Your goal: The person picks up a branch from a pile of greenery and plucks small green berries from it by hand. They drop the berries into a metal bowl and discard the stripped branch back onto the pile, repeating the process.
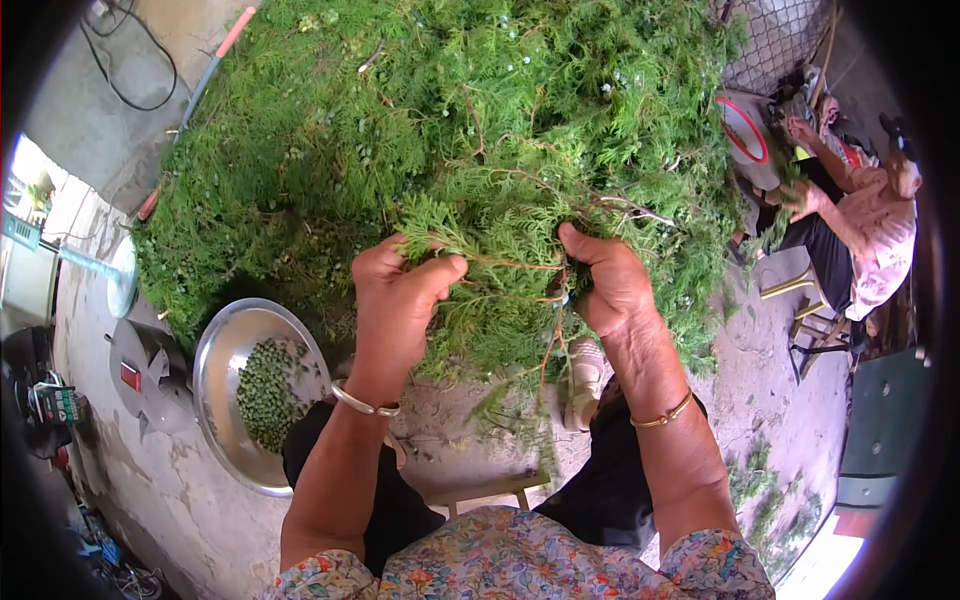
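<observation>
Between my hands stretches a leafy evergreen branch [510,265] with flat green sprays and a thin brown stem. My left hand [400,290] pinches a spray of it, thumb pressed toward the curled fingers. On the other side, my right hand [612,280] is closed around the branch's stem, whose lower end hangs below. Just beyond both hands rises a large heap of cut evergreen branches [330,130], with small pale cones or berries among the leaves. A metal basin [215,400] stands left of my left forearm, holding many small green cones or berries [268,395].
At the right sits another person [870,235], with foliage at their hands and a red-rimmed basin [745,130] close by. A pedestal fan [122,275] stands at left. Loose sprigs [755,490] lie on the concrete floor at lower right. Wire mesh [775,45] stands behind.
</observation>
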The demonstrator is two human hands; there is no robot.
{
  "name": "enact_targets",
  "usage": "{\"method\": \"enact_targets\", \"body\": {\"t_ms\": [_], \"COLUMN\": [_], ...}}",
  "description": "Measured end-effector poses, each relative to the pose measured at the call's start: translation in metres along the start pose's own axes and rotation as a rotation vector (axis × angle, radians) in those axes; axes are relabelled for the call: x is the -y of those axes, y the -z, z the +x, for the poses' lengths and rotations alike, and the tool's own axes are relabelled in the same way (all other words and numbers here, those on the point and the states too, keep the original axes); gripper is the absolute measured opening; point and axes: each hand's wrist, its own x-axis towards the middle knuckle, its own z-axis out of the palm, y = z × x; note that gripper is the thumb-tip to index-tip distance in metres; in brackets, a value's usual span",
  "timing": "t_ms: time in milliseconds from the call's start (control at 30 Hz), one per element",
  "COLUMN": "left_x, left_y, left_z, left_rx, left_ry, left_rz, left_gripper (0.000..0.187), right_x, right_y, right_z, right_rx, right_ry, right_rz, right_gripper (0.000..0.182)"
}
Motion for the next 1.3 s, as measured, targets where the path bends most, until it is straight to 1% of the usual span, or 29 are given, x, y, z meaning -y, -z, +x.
{"method": "enact_targets", "body": {"t_ms": [67, 100, 133, 200, 233, 267, 333, 367, 400, 500, 533, 600, 667, 733, 800, 867, 900, 933, 1000, 1033, 1067, 1133, 1200, 1267, 1300], "left_x": [0.009, 0.008, 0.003, -0.010, -0.009, -0.008, -0.008, -0.007, -0.006, -0.006, -0.005, -0.003, 0.003, 0.007, 0.005, -0.001, -0.002, -0.003, -0.006, -0.001, 0.001, 0.006, 0.005, 0.002, 0.000], "left_y": [0.008, 0.014, 0.021, 0.031, 0.034, 0.031, 0.019, 0.017, 0.016, 0.008, 0.005, 0.001, 0.003, 0.007, 0.013, 0.020, 0.031, 0.034, 0.035, 0.035, 0.033, 0.025, 0.021, 0.015, 0.012], "left_z": [0.007, 0.010, 0.010, 0.011, 0.011, 0.009, 0.001, -0.001, -0.003, -0.007, -0.009, -0.012, -0.010, -0.010, -0.007, -0.001, 0.003, 0.004, 0.005, 0.004, 0.001, -0.004, -0.009, -0.012, -0.015], "left_rx": [-0.168, -0.220, -0.220, -0.014, 0.104, 0.104, 0.083, 0.085, 0.084, 0.044, 0.044, 0.110, 0.148, 0.099, 0.063, -0.237, -0.233, -0.228, -0.022, 0.078, 0.079, 0.118, 0.145, 0.178, 0.173], "left_ry": [-0.238, -0.249, -0.250, 0.056, 0.091, 0.091, 0.240, 0.249, 0.250, 0.233, 0.233, 0.202, 0.230, 0.136, 0.099, 0.127, 0.131, 0.133, 0.198, 0.227, 0.229, 0.316, 0.319, 0.329, 0.317], "left_rz": [0.032, 0.045, 0.045, -0.331, -0.383, -0.384, -0.561, -0.558, -0.559, -0.199, -0.200, -0.074, -0.105, 0.003, -0.010, -0.132, -0.274, -0.273, -0.544, -0.588, -0.588, -0.557, -0.544, -0.331, -0.286], "left_gripper": [0.007, 0.008, 0.008, 0.019, 0.029, 0.029, 0.033, 0.025, 0.025, 0.010, 0.010, 0.012, 0.011, 0.008, 0.005, 0.009, 0.012, 0.012, 0.011, 0.009, 0.009, 0.009, 0.007, 0.008, 0.009], "right_x": [0.004, 0.005, 0.007, 0.013, 0.015, 0.016, 0.017, 0.017, 0.017, 0.015, 0.014, 0.013, 0.012, 0.012, 0.012, 0.014, 0.016, 0.017, 0.018, 0.015, 0.014, 0.012, 0.008, 0.007, 0.006], "right_y": [-0.001, -0.001, 0.003, 0.011, 0.009, 0.009, 0.008, 0.008, 0.008, 0.011, 0.013, 0.012, 0.007, 0.008, 0.014, 0.021, 0.022, 0.019, 0.015, 0.015, 0.014, 0.007, 0.012, 0.013, 0.013], "right_z": [0.001, 0.001, 0.000, -0.002, -0.004, -0.005, -0.006, -0.007, -0.007, -0.004, -0.001, -0.001, -0.004, -0.003, 0.002, 0.008, 0.007, 0.005, 0.002, 0.004, 0.003, -0.002, 0.001, 0.004, 0.006], "right_rx": [-0.032, -0.063, -0.062, -0.031, -0.034, -0.035, -0.051, -0.058, -0.058, -0.068, -0.057, -0.047, -0.034, -0.052, -0.069, -0.004, -0.069, -0.073, -0.131, -0.149, -0.151, -0.117, -0.093, -0.061, -0.057], "right_ry": [-0.004, -0.009, -0.009, 0.018, 0.010, 0.011, 0.002, -0.002, -0.003, -0.045, -0.051, -0.058, -0.078, -0.083, -0.087, -0.116, -0.065, -0.063, -0.031, -0.037, -0.037, -0.050, -0.061, -0.070, -0.053], "right_rz": [0.046, 0.093, 0.093, 0.022, 0.030, 0.029, 0.053, 0.057, 0.056, 0.078, 0.055, 0.030, 0.041, 0.039, 0.034, 0.023, 0.016, 0.018, 0.050, 0.061, 0.062, 0.107, 0.106, 0.105, 0.153], "right_gripper": [0.012, 0.012, 0.012, 0.010, 0.009, 0.009, 0.010, 0.011, 0.011, 0.011, 0.011, 0.012, 0.012, 0.010, 0.009, 0.006, 0.010, 0.010, 0.010, 0.007, 0.007, 0.007, 0.007, 0.008, 0.008]}}
